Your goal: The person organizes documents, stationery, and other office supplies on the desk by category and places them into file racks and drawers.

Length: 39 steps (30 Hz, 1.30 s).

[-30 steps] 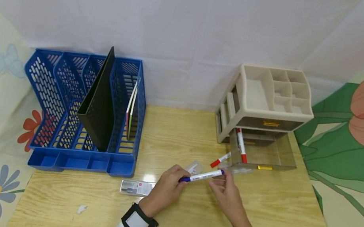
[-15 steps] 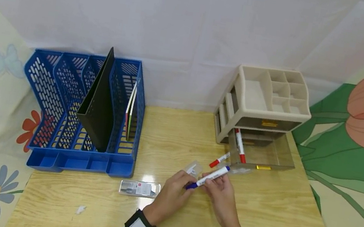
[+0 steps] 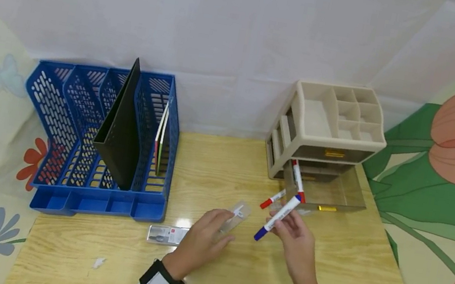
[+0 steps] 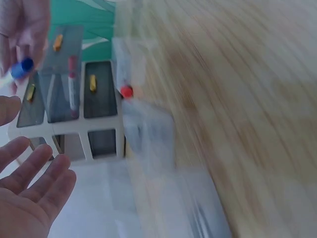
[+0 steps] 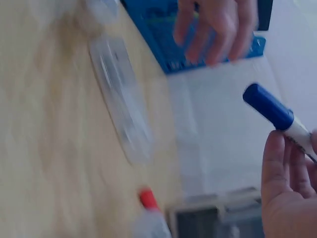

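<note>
My right hand (image 3: 300, 249) pinches a white marker with a blue cap (image 3: 278, 218), which slants up toward the drawer unit. In the right wrist view the blue cap (image 5: 269, 106) points away from the thumb and fingers. My left hand (image 3: 198, 241) holds nothing; the left wrist view shows its fingers (image 4: 39, 173) spread and relaxed. Just past its fingertips lies a clear plastic case (image 3: 238, 216), partly hidden by the hand. Another clear case with a grey compass-like tool (image 3: 165, 235) lies left of the wrist. A red-capped marker (image 3: 273, 199) lies beside the drawer.
A beige drawer unit (image 3: 333, 142) stands back right, its clear lower drawer (image 3: 348, 205) pulled out with a red marker (image 3: 298, 179) inside. A blue file rack (image 3: 100, 201) holding a black folder (image 3: 118, 144) and thin booklets (image 3: 161, 138) stands left. A paper scrap (image 3: 99, 262) lies front left.
The left hand has let go of the blue marker and drawn back left. The right hand now holds the marker alone, turned steeper and moved right toward the drawer.
</note>
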Available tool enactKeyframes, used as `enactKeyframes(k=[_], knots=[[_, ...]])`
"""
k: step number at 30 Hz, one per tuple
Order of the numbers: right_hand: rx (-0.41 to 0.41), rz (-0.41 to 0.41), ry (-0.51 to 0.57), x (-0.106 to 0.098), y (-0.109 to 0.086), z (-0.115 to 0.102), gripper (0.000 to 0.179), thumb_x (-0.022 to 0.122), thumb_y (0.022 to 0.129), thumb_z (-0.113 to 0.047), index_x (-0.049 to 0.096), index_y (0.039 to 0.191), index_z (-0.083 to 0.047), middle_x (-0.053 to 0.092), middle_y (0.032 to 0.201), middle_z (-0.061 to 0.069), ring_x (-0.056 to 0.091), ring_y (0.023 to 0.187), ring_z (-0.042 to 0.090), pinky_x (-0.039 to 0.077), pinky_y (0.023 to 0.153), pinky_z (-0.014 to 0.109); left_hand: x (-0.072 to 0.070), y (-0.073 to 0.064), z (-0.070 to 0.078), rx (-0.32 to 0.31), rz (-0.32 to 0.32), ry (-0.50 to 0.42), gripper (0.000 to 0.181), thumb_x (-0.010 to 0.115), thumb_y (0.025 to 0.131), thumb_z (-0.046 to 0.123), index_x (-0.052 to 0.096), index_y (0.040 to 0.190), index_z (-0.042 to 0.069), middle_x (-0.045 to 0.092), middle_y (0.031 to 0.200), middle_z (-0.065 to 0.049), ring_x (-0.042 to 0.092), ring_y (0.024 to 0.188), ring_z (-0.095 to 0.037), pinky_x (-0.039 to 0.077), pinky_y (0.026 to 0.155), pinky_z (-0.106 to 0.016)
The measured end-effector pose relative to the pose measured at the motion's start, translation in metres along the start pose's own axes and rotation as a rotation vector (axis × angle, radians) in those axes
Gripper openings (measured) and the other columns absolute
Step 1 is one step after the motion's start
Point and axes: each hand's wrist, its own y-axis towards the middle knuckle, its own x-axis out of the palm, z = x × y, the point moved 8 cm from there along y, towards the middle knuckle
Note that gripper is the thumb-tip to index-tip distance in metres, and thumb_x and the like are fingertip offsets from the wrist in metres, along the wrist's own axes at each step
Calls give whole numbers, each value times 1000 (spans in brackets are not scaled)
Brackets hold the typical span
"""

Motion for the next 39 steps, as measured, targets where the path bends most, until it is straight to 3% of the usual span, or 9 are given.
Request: enactKeyframes(k=[6, 11, 14, 20, 23, 29, 34, 37, 39], knots=[[-25, 14, -133, -29, 12, -20, 52, 59, 95, -7, 43, 144, 2, 70, 108, -5, 68, 97, 10, 58, 78, 20, -14, -2, -12, 47, -22, 84, 57, 77, 80, 22, 57, 130, 2, 61, 127, -14, 56, 118, -24, 51, 98, -37], [-61, -7, -268, -46, 25, -34, 50, 57, 96, -8, 42, 144, 0, 67, 108, -4, 66, 94, 4, 57, 77, 18, -22, -5, -20, 64, -40, 123, 57, 76, 81, 22, 57, 130, 2, 60, 130, -16, 54, 122, -27, 49, 102, -41], [-71, -2, -409, -57, 32, -42, 50, 56, 97, -11, 43, 145, -4, 65, 108, -5, 64, 93, -1, 56, 75, 14, -25, -7, -23, 69, -59, 139, 58, 74, 82, 23, 55, 132, 2, 59, 131, -17, 54, 122, -29, 48, 102, -43], [-73, -41, -652, -72, 52, -54, 49, 55, 99, -19, 46, 144, -3, 66, 114, 23, 57, 90, -12, 52, 71, 7, -31, -12, -27, 71, -89, 176, 61, 74, 82, 24, 53, 135, 4, 58, 134, -18, 52, 124, -31, 48, 101, -46], [-83, -91, -764, -77, 64, -58, 45, 55, 99, -20, 51, 139, 1, 69, 110, 26, 61, 87, -3, 53, 65, 11, -34, -14, -30, 71, -104, 193, 62, 74, 82, 24, 52, 136, 4, 56, 136, -18, 52, 125, -33, 48, 101, -48], [-153, -217, -961, -79, 88, -70, 35, 58, 97, -13, 60, 124, 9, 72, 96, 27, 67, 79, 32, 54, 55, 35, -37, -17, -33, 78, -146, 229, 61, 73, 83, 25, 52, 137, 4, 54, 139, -19, 50, 126, -34, 47, 102, -50], [-95, -314, -1074, -81, 108, -67, 32, 59, 95, -8, 62, 121, 10, 68, 75, 21, 55, 50, 21, 45, 43, 35, -39, -19, -36, 106, -186, 280, 62, 72, 83, 26, 52, 137, 4, 54, 139, -21, 50, 126, -36, 47, 101, -51], [-25, -348, -1118, -82, 119, -60, 30, 57, 96, -7, 62, 120, 10, 64, 74, 17, 48, 46, 18, 41, 41, 33, -40, -21, -36, 142, -200, 323, 63, 71, 83, 28, 51, 138, 3, 53, 140, -22, 50, 127, -37, 45, 104, -50], [-30, -355, -1153, -81, 127, -56, 28, 58, 95, -6, 64, 117, 11, 67, 80, 22, 52, 53, 21, 42, 45, 36, -41, -22, -36, 165, -201, 346, 63, 70, 84, 29, 51, 138, 3, 52, 140, -22, 49, 127, -37, 44, 105, -49]])
